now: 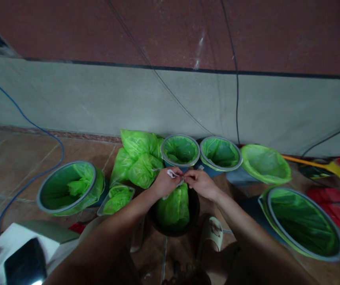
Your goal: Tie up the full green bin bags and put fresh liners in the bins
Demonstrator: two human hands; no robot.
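My left hand (165, 182) and my right hand (201, 184) meet over a dark bin (194, 215) on the floor. Inside it sits a filled green plastic bag (172, 208). Both hands are closed in a pinch on the white ties (172, 174) at the bag's neck. Two tied green bags (138, 158) lie just beyond my left hand.
Several bins lined with green bags stand around: one at the left (66, 188), a small one (116, 198), two at the wall (180, 150) (221, 153), two at the right (265, 163) (305, 221). A blue cable (39, 130) crosses the tiled floor. A broom (330, 166) lies at the right.
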